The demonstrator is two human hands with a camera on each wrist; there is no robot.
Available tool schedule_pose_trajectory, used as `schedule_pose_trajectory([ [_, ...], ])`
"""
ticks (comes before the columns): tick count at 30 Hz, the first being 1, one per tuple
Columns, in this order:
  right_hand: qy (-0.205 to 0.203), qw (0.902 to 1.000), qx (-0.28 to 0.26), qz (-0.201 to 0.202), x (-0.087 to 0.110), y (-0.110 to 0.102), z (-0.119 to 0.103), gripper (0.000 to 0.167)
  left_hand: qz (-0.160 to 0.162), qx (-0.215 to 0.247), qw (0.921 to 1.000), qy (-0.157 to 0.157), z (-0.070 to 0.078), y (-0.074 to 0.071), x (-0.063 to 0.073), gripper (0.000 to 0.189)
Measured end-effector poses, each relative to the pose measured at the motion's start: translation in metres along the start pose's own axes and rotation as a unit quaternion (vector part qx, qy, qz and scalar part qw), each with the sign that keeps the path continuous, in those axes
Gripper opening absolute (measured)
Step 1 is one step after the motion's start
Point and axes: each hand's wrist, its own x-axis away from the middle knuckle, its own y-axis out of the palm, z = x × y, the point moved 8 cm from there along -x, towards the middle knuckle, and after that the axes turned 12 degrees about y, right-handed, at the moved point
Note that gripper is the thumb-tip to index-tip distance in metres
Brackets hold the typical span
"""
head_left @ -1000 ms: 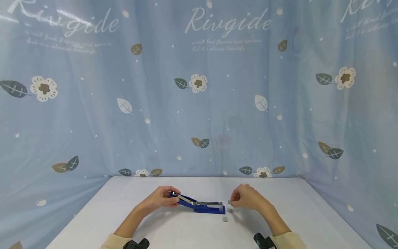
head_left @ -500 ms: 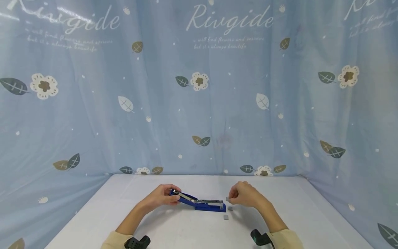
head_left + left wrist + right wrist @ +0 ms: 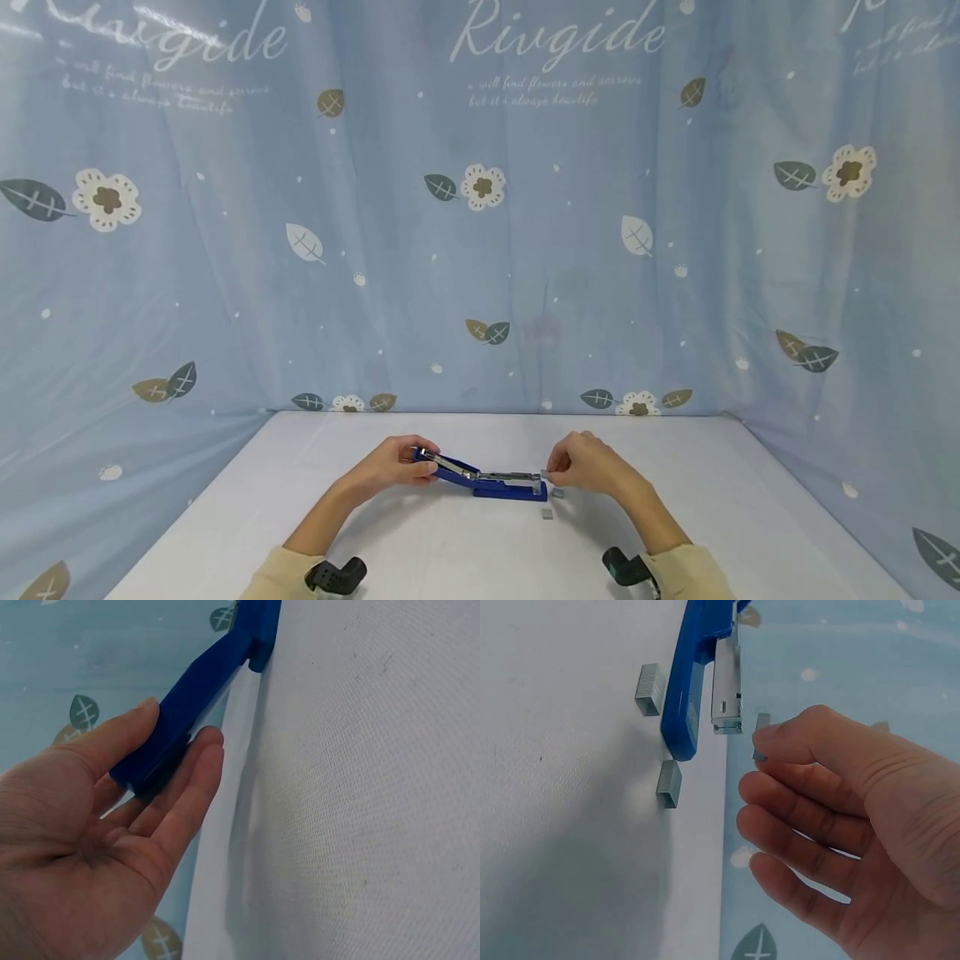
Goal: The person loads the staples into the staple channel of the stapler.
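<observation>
A blue stapler (image 3: 510, 492) lies on the white table, its top lever swung far back and its metal staple channel (image 3: 727, 686) exposed. My left hand (image 3: 397, 463) grips the raised lever end, thumb on one side and fingers on the other, as the left wrist view shows. Between thumb and forefinger, my right hand (image 3: 588, 463) pinches a small grey strip of staples (image 3: 762, 724) close to the channel's front end. Two more blocks of staples, one (image 3: 649, 690) beside the base and another (image 3: 669, 784) off its tip, rest on the table.
The white table (image 3: 450, 550) runs back to a blue curtain (image 3: 390, 250) with printed leaves and flowers, which also encloses both sides. Dark wrist cameras sit at both sleeves, one on the left (image 3: 336, 575) and one on the right (image 3: 626, 567).
My right hand has moved slightly left, bringing the strip of staples closer to the stapler's front end. My left hand keeps its grip on the lever. The head view has tilted a little downward.
</observation>
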Motion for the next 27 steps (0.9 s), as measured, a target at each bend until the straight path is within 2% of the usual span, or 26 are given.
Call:
schedule_pose_trajectory([
  [9,0.003,0.9999,0.002,0.013,-0.0004,0.0001,-0.0017,0.005,0.002,0.004,1.0,-0.004,-0.0027,-0.0006,-0.0003,0.042],
  [17,-0.015,0.9994,0.002,0.03,0.0013,0.0013,-0.0055,0.005,-0.001,-0.001,1.0,-0.004,0.0001,0.0011,0.0012,0.041],
  [27,-0.022,0.9991,0.023,0.028,-0.0002,0.008,-0.008,0.004,-0.002,-0.002,1.0,-0.002,0.0023,0.0012,0.0017,0.041],
])
